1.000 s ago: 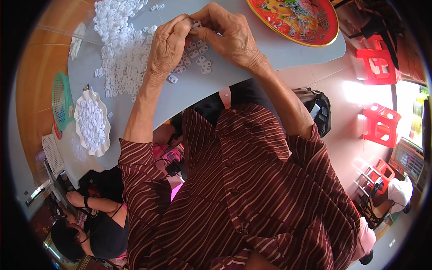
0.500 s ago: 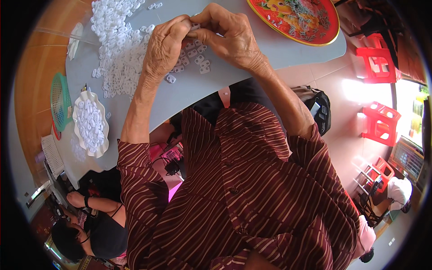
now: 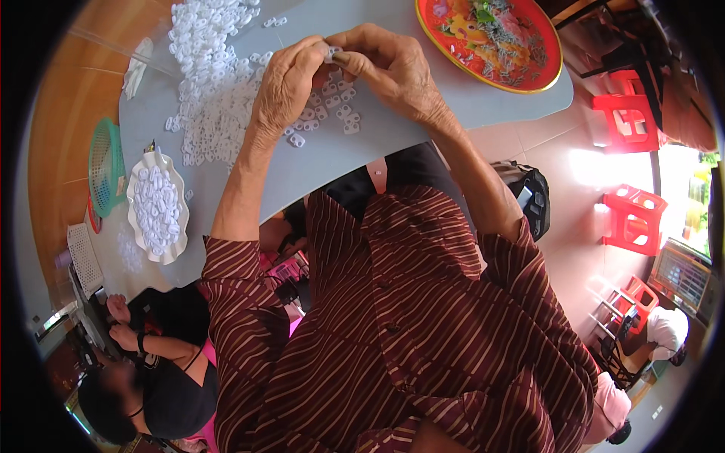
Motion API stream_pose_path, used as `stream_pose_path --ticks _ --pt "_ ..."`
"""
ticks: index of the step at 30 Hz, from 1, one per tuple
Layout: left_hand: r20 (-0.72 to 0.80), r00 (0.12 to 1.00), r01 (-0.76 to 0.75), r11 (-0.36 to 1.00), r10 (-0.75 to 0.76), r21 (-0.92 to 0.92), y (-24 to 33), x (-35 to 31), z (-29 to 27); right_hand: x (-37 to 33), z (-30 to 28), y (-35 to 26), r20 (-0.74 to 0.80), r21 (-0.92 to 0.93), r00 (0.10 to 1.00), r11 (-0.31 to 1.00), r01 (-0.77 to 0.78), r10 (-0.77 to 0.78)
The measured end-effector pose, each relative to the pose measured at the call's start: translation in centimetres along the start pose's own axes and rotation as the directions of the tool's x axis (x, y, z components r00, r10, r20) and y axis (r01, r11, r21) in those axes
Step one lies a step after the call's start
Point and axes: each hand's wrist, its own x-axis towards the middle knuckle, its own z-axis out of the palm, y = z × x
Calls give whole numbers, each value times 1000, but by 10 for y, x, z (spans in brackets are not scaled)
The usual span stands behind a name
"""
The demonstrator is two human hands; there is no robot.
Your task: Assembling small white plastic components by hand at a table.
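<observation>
Biggest thing first: a grey desk (image 3: 491, 109), spanning roughly 9 to 1 o'clock. There's a red flowery tray (image 3: 545, 57) at 1 with loads of tiny grey bits in it, a heap of white pieces (image 3: 215, 90) at 11, and a wavy white bowl (image 3: 161, 258) at 9 full of similar ones.

The left hand (image 3: 287, 83) and right hand (image 3: 396, 72) meet near 12, fingers bent in, both pinching one small white piece (image 3: 330, 53). Can't tell which grips harder, or if anything's hidden behind the fingers.

What could go wrong imo: it's so tiny that a slightly off pinch might pop it out, probably into the loose white pieces (image 3: 349, 121) toward 5 o'clock from the fingertips. Good luck spotting it there. Swinging the left forearm (image 3: 245, 181) toward 10 could scatter the heap too.

The piece itself sits at 3 o'clock from the left fingertips and 9 from the right, touching both, seemingly lifted off the desk.
</observation>
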Motion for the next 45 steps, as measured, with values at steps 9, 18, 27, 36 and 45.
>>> stream_pose_path --ticks 9,18,27,36,45 --pt "8 991 -132 989 133 -59 -4 -3 7 1 -4 0 -59 102 989 986 -131 138" --pt "-122 986 -127 986 113 -107 3 -10 16 6 -4 -2 -65 135 984 978 -157 167" --pt "1 972 -234 962 237 -141 6 -11 26 154 -94 -24 -386 -168 922 985 -39 -30" --pt "-11 996 -90 969 90 -231 13 -31 11 102 -11 16 196 -406 972 913 -38 127" --pt "-78 997 -41 964 21 -264 15 -30 13 128 32 54 479 -675 869 580 456 -125"
